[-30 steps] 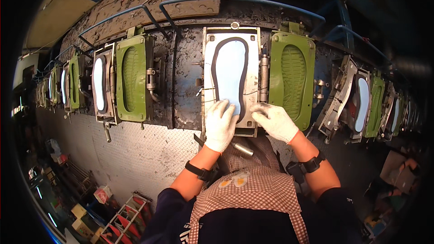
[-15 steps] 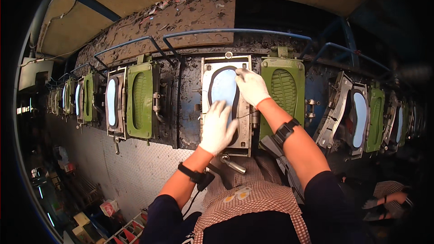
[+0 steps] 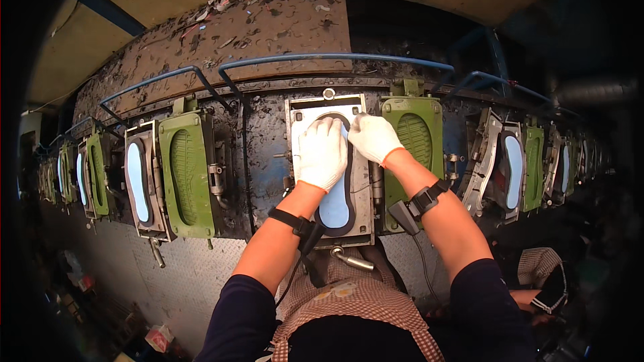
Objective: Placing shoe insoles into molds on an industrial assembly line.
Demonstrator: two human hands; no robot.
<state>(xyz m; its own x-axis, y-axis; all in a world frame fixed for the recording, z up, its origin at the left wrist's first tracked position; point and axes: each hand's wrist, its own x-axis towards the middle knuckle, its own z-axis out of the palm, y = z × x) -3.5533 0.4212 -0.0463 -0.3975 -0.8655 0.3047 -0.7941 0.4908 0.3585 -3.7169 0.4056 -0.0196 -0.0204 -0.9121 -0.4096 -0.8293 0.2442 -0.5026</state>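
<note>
In front of me a metal shoe-sole mold (image 3: 362, 218) lies face up. In it sits a dark-rimmed sole with a light blue insole-shaped surface (image 3: 335, 209). My left hand (image 3: 322, 155), in a white glove, lies over the sole's upper half with its fingers extended, covering much of the blue. At the sole's upper right edge is my gloved right hand (image 3: 376, 137), its fingers curled together. Something grey shows at those fingertips, too small to name.
A green mold half (image 3: 410, 127) with a tread pattern stands open at the right. Similar molds, including a green one (image 3: 188, 174) at the left, line the bench. A blue rail (image 3: 335, 58) runs behind, near a scrap-strewn board (image 3: 282, 27). A metal handle (image 3: 352, 259) juts toward me.
My left hand has moved up from the sole's middle to its upper half, baring the lower blue part. My right hand stays by the upper right edge, its fingers more curled. The view has shifted.
</note>
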